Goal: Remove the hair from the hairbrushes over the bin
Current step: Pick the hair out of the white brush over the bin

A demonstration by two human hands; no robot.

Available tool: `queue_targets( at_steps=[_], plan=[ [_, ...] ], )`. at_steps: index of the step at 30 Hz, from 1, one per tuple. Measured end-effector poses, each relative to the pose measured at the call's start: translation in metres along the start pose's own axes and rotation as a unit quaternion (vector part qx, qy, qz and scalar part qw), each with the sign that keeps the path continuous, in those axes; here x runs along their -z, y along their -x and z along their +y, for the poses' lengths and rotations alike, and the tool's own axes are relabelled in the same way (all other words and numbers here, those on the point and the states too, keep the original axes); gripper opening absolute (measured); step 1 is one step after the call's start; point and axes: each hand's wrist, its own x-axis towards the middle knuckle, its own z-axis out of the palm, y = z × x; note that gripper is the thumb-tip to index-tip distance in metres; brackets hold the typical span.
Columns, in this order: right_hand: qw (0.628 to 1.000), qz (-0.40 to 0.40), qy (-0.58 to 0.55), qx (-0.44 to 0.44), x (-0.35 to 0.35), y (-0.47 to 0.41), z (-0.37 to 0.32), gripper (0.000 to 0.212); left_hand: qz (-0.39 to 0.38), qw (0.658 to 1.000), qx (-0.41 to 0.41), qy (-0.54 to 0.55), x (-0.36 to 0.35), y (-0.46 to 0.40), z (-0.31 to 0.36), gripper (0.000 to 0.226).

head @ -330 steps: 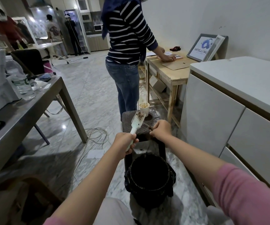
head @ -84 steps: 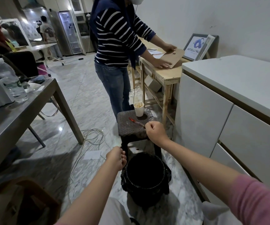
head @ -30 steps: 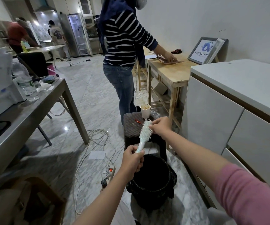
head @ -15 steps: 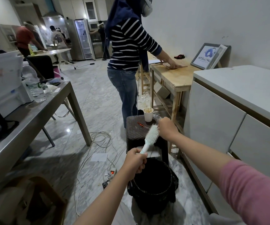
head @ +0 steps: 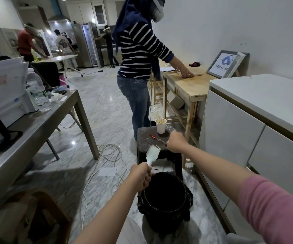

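The left hand (head: 143, 175) still grips the brush (head: 153, 152) by its handle, head up over the bin (head: 165, 199). The right hand (head: 175, 142), at the bristles half a second ago, now pinches the red-handled tool (head: 157, 139) on the stool (head: 143, 138) beside a cup (head: 161, 125): picking probably comes next. Steel table (head: 41, 124) left, marble floor (head: 107, 110), white cabinets (head: 248, 138) right.

We are gripping the handle of a white hairbrush (head: 153, 152) in our left hand (head: 141, 175), its head tilting up over the black bin (head: 165, 205). Our right hand (head: 176, 142) is curling around the end of a thin red-handled tool (head: 157, 138) lying on the dark stool (head: 143, 138), near a paper cup (head: 161, 125). A person in a striped top (head: 138, 50) is standing at a wooden table (head: 186, 85).
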Motion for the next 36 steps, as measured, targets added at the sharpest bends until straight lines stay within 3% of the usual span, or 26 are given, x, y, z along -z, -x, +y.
queue_targets(
  at_steps=[2, 5, 8, 10, 19, 23, 26, 31, 36],
  plan=[
    [0.981, -0.059, -0.175, -0.062, 0.005, 0.003, -0.008, 0.013, 0.008, 1.000, 0.008, 0.009, 0.000, -0.004, 0.000, 0.013],
    [0.907, -0.146, -0.382, -0.097, 0.019, 0.017, -0.019, 0.002, 0.011, 1.000, 0.012, 0.013, -0.001, -0.005, 0.002, 0.013],
    [0.840, -0.195, -0.499, -0.084, 0.030, 0.025, -0.020, 0.011, 0.017, 0.999, 0.015, 0.023, -0.001, -0.003, 0.003, 0.017],
    [0.821, -0.199, -0.530, -0.073, 0.038, 0.029, -0.020, 0.013, 0.022, 0.999, 0.019, 0.024, 0.000, -0.003, 0.001, 0.020],
    [0.903, -0.052, -0.399, -0.147, 0.024, 0.024, 0.012, 0.003, 0.030, 0.998, 0.010, 0.058, -0.002, -0.001, -0.009, 0.018],
    [0.900, -0.011, -0.382, -0.208, 0.003, 0.013, 0.025, 0.017, 0.039, 0.998, 0.003, 0.041, 0.001, 0.000, -0.008, 0.019],
    [0.918, -0.025, -0.340, -0.205, -0.005, 0.006, 0.029, 0.014, 0.044, 0.999, -0.003, 0.029, 0.003, -0.001, -0.005, 0.020],
    [0.922, -0.024, -0.332, -0.199, -0.011, -0.003, 0.034, 0.037, 0.048, 0.998, -0.011, 0.027, 0.004, -0.001, -0.001, 0.019],
    [0.931, 0.025, -0.325, -0.167, -0.006, 0.000, 0.032, 0.017, 0.054, 0.998, -0.015, 0.014, 0.002, -0.003, 0.000, 0.017]
  ],
)
